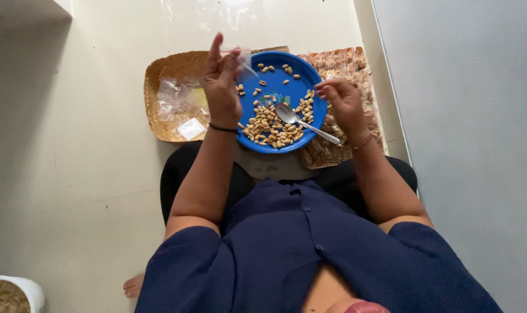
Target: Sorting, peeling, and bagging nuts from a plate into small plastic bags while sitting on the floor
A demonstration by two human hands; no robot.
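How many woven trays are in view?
2: one woven straw tray left of the round blue plastic plate, holding clear bags; another right of it, partly hidden by the right hand.

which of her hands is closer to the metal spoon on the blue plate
The right hand. It hovers just right of the spoon, over the plate's right edge, close above the handle. The left hand is raised at the plate's left edge, holding a small clear bag, farther away.

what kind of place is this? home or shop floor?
Probably a home, with the person sitting on a bare floor doing small-scale hand packing. Cues: a blue plate of peanuts with a spoon, woven trays, and filled packets.
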